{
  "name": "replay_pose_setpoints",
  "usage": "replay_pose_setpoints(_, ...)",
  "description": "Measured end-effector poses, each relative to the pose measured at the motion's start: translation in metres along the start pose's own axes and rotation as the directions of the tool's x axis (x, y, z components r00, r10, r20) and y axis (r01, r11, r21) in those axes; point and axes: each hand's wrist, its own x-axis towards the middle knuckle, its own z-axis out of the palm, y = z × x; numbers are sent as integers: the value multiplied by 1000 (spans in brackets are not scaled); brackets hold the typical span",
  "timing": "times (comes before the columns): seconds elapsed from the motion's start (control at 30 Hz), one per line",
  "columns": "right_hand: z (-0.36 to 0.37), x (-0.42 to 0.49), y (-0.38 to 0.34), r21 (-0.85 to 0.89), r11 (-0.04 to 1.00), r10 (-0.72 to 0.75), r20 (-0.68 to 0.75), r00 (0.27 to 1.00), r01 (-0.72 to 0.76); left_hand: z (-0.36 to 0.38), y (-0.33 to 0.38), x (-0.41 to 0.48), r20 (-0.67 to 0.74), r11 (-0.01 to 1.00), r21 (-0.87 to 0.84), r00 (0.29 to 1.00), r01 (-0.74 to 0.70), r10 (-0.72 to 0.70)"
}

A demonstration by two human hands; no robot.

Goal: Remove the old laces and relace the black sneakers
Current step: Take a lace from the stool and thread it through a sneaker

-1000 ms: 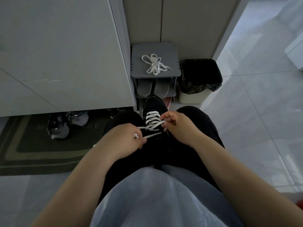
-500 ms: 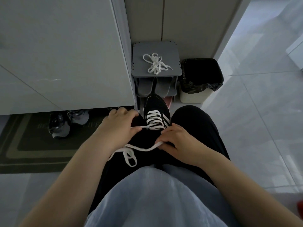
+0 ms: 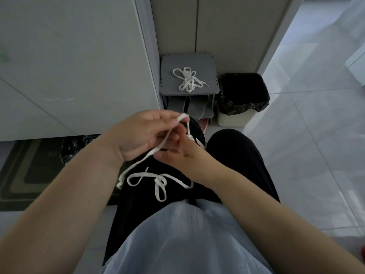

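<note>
Pinched in the left hand [image 3: 142, 135] just above the black sneaker [image 3: 198, 129], white lace [image 3: 141, 162] trails loose; right hand [image 3: 185, 157] grip indeterminate; slack loops near the sneaker risk knotting under pull.

Loose white lace [image 3: 182, 117] over black sneaker [image 3: 197, 130]
</note>
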Motion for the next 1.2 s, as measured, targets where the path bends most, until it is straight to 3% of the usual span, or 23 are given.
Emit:
replay_pose_setpoints(0.07, 1, 7, -6, 200, 980, 20, -55, 998, -9, 1, 9, -1, -38, 994, -75, 996, -82, 79)
replay_pose_setpoints(0.1, -4, 7, -9, 183, 983, 23, -68, 997, -10, -1, 13, -1, -73, 985, -123, 991, -119, 111)
replay_pose_setpoints(0.2, -31, 3, -8, -1, 1000, 11, -100, 995, -11, -15, 16, -2, -214, 963, -203, 968, -177, 133)
replay_pose_setpoints(0.33, -71, -12, 7, -282, 957, 5, -231, 973, -71, -39, 4, 3, -395, 971, -172, 915, -164, 85)
replay_pose_setpoints(0.47, -98, -31, 18, -346, 929, 27, -294, 955, -133, -60, -18, 10, -487, 982, -166, 873, -96, 3)
replay_pose_setpoints(0.53, -105, -37, 20, -376, 913, 53, -280, 959, -160, -67, -30, 13, -510, 998, -70, 860, -11, -26)
replay_pose_setpoints(0.57, -106, -38, 21, -404, 899, 63, -257, 964, -166, -71, -37, 14, -532, 996, 56, 847, 63, -23)
replay_pose_setpoints(0.67, -105, -35, 23, -489, 852, 109, -179, 978, -185, -78, -54, 16, -607, 830, 471, 792, 297, 61)
replay_pose_setpoints(0.73, -106, -33, 24, -537, 817, 142, -170, 975, -213, -83, -62, 16, -619, 751, 549, 782, 367, 71)
replay_pose_setpoints(0.83, -109, -33, 23, -532, 811, 171, -180, 969, -242, -84, -68, 13, -540, 545, 717, 841, 435, 39)
replay_pose_setpoints(0.87, -106, -32, 19, -520, 824, 174, -149, 974, -226, -78, -66, 11, -470, 486, 784, 881, 387, 57)
replay_pose_setpoints(0.93, -91, -28, 9, -517, 842, 155, -46, 987, -157, -47, -50, 7, -254, 532, 836, 954, 133, 161)
replay_pose_setpoints(1.0, -69, -19, -3, -530, 846, 107, 60, 992, -60, -5, -32, 4, -15, 664, 736, 977, -133, 212)
replay_pose_setpoints(1.03, -60, -13, -8, -537, 843, 70, 94, 993, -8, 13, -25, 3, 74, 720, 667, 979, -191, 190)
replay_pose_setpoints(1.1, -49, -5, -15, -526, 850, 23, 107, 994, 36, 31, -20, 5, 144, 776, 600, 980, -195, 135)
replay_pose_setpoints(1.2, -51, -4, -19, -415, 910, 30, 96, 995, 13, 24, -15, 5, 100, 747, 638, 982, -186, 159)
